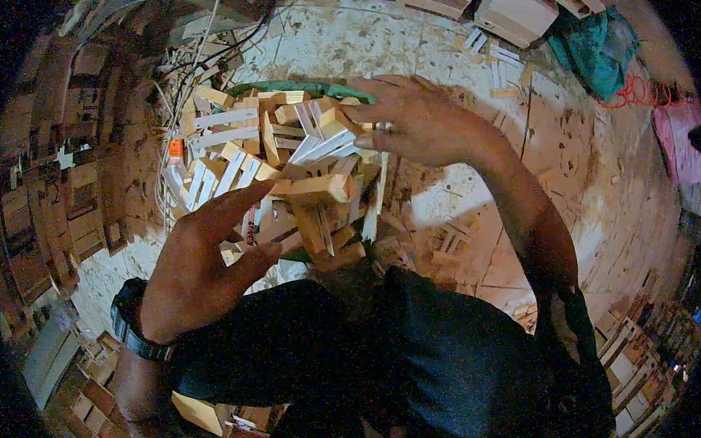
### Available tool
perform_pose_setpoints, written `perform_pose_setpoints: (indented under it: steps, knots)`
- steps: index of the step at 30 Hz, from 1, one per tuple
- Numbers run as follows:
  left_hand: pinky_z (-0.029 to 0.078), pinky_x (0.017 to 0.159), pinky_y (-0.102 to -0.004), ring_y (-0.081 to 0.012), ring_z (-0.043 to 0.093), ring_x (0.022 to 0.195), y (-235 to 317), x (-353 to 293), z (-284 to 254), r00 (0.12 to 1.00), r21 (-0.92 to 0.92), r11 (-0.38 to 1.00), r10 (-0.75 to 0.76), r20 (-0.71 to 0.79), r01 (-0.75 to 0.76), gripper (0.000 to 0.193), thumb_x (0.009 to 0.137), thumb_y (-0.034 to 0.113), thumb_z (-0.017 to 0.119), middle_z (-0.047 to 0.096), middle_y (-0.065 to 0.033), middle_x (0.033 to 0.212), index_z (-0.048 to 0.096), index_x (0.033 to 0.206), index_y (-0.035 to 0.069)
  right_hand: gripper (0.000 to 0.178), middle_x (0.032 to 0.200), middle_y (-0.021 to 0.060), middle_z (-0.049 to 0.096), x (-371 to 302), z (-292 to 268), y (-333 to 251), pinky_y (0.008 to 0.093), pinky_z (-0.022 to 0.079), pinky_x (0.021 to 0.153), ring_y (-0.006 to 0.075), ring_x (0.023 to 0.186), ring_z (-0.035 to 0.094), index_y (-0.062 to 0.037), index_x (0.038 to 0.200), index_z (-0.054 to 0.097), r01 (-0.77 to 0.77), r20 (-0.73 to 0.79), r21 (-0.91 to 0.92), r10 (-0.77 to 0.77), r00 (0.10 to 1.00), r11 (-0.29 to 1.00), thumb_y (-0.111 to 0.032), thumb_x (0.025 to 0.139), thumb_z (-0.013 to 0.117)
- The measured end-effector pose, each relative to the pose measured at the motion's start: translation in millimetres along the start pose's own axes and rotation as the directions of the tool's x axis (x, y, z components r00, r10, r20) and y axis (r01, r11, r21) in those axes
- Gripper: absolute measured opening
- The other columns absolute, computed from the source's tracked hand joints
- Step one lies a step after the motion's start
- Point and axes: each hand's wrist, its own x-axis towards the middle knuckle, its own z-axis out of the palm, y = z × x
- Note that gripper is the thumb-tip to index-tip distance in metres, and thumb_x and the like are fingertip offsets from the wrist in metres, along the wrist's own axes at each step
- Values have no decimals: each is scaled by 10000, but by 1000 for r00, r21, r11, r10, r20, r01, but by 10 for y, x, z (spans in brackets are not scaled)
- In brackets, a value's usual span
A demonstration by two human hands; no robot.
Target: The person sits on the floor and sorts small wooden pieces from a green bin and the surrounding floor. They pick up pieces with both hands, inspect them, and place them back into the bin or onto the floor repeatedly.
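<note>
A heap of small wooden frame-like pieces (311, 191), some with white faces, rises in front of me. It fills a container whose green rim (312, 86) shows behind it. My left hand (198, 263), with a dark watch (134, 321) on its wrist, is at the heap's near left side. Its thumb and fingers are apart, and a fingertip reaches the end of a wooden block on top. From the right, my right hand (425, 124) reaches over the heap's right edge with fingers stretched and parted beside white-faced pieces (323, 145). Contact of its fingertips is unclear.
Stacked wooden parts (65, 210) line the left. Cardboard boxes (514, 8) stand at the far right, near a green cloth or bag (595, 47) and a red coiled cord (637, 93). Loose wooden pieces (451, 241) lie on the stained floor. An orange item (176, 149) is at the heap's left.
</note>
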Motion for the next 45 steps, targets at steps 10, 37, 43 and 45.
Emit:
perform_pose_setpoints:
  steps: [10, 37, 43, 45]
  knots:
    - [517, 811, -375, -289, 619, 1053, -42, 4, -31, 1000, 10, 1000, -14, -17, 14, 530, 820, 168, 707, 605, -197, 1213, 520, 1276, -27, 211, 833, 134, 630, -47, -242, -419, 449, 485, 808, 302, 842, 625, -44, 951, 652, 134, -93, -186, -153, 984, 973, -169, 782, 634]
    - [470, 836, -350, -229, 585, 1112, -72, -78, -97, 997, -45, 996, -75, 13, 75, 532, 799, 133, 696, 611, -144, 1233, 533, 1293, 22, 343, 1103, 135, 645, 33, 169, -215, 404, 462, 925, 332, 1061, 585, -80, 1172, 626, 39, -329, 149, 12, 944, 988, -201, 850, 625]
    - [433, 874, -349, -240, 551, 1155, -33, -128, -102, 985, -42, 986, -164, -51, 162, 564, 760, 130, 677, 600, -136, 1244, 530, 1294, 22, 336, 1132, 131, 635, -1223, 847, 601, 354, 502, 868, 305, 1008, 622, -67, 1167, 619, -511, -234, 203, 548, 803, 835, -185, 854, 651]
    - [434, 867, -350, -240, 546, 1161, -20, -106, -115, 982, -31, 982, -186, -37, 185, 580, 744, 139, 678, 592, -141, 1253, 532, 1292, 19, 468, 1185, 143, 604, -1605, 1401, 579, 400, 464, 929, 314, 1096, 573, -66, 1224, 570, -574, 63, 57, 571, 818, 817, -227, 805, 704]
